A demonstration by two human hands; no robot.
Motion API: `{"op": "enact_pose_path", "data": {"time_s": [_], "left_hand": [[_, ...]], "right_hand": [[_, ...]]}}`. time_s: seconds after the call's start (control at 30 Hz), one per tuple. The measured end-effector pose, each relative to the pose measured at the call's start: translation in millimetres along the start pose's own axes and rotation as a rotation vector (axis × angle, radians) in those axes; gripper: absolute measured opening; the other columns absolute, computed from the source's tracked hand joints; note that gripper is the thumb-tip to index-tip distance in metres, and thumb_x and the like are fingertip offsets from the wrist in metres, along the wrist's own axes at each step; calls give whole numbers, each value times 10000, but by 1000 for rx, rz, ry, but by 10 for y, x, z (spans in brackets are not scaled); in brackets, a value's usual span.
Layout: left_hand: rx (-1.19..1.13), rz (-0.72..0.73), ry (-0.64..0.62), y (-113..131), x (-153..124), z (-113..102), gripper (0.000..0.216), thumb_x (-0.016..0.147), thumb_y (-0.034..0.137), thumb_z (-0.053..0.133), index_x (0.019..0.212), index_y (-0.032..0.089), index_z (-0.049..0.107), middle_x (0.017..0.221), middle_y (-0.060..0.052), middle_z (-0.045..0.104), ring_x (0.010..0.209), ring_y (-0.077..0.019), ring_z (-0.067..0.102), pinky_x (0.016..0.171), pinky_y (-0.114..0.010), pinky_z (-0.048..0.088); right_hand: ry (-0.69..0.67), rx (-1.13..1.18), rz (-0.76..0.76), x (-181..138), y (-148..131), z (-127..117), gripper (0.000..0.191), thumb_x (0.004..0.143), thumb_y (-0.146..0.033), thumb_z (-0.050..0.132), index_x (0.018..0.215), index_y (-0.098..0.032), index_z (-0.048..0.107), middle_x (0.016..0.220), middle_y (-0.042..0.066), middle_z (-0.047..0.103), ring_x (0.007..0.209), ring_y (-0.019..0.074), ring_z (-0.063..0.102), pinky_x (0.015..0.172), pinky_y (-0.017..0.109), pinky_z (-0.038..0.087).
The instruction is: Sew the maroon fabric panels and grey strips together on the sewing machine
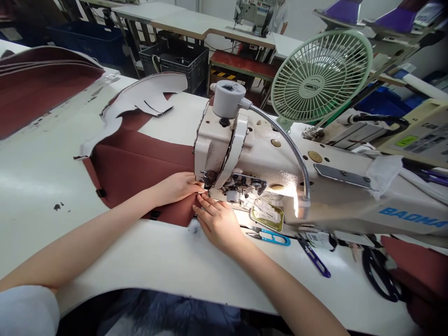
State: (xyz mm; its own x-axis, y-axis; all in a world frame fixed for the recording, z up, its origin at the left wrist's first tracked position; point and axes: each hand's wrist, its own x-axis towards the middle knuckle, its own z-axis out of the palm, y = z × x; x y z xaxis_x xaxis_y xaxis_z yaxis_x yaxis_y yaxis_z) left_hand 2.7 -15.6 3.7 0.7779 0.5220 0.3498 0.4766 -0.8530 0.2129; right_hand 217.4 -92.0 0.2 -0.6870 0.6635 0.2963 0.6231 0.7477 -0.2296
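Maroon fabric (140, 172) at sewing machine (266, 154), left hand (173, 189) and right hand (219, 224) clamp fingers (206, 201) on it; black crate (175, 65) beyond bench (52, 186).

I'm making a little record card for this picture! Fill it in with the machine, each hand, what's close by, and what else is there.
Machine: white BAOMA sewing machine
Left hand: left hand lying on a reddish-brown fabric piece, fingers by the needle area
Right hand: right hand touching the same piece's edge
Close by: gooseneck lamp, blue-handled thread snips
Rest: green fan, stacked reddish-brown pieces, black crate, another sewing machine
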Motion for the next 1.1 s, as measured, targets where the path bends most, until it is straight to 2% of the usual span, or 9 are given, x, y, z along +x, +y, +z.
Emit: {"op": "enact_pose_path", "data": {"time_s": [0.2,0.33,0.47,0.63,0.73,0.87,1.1], "left_hand": [[211,52,-63,131,49,35,246,961,127,435,969,170,677,870,-47,661,797,-166,580,741,-289,452],[257,57,-4,196,65,92,248,960,117,424,935,164,667,753,-26,618,708,-163,547,675,-287,421],[195,24,42,181,57,111,227,961,137,442,925,177,663,800,-23,649,734,-163,568,670,-282,426],[68,-85,88,11,-17,53,221,969,194,459,957,184,680,948,-55,685,934,-182,605,817,-304,469],[35,-17,79,-83,-44,-1,276,982,200,424,953,211,699,930,-47,693,924,-172,611,829,-307,469],[108,110,-17,-63,3,-61,290,981,175,423,1003,235,706,965,-35,705,888,-160,617,799,-291,453],[240,138,-5,29,76,-68,224,960,160,488,992,231,699,930,-21,703,846,-159,607,780,-290,425]], "right_hand": [[-19,-20,42,15,-9,-13,295,964,-221,499,1199,-210,677,1308,99,623,1162,223,599,895,372,479],[-16,-30,64,22,-1,-8,319,961,-204,487,1229,-203,661,1298,86,632,1141,233,595,900,391,483],[7,-6,60,26,8,-3,325,960,-192,473,1223,-174,663,1289,81,638,1147,233,591,917,394,495],[64,55,25,1,-9,40,310,958,-186,475,1184,-133,680,1297,102,628,1152,220,595,952,374,504],[69,79,18,-14,-19,60,303,946,-171,499,1189,-152,677,1282,106,639,1142,213,602,965,375,505],[56,63,32,-12,-14,52,310,949,-178,494,1201,-154,671,1285,101,639,1157,215,593,958,374,505],[-6,31,90,-1,-17,42,369,927,-219,521,1273,-146,625,1337,129,595,1198,250,561,957,414,491]]}}
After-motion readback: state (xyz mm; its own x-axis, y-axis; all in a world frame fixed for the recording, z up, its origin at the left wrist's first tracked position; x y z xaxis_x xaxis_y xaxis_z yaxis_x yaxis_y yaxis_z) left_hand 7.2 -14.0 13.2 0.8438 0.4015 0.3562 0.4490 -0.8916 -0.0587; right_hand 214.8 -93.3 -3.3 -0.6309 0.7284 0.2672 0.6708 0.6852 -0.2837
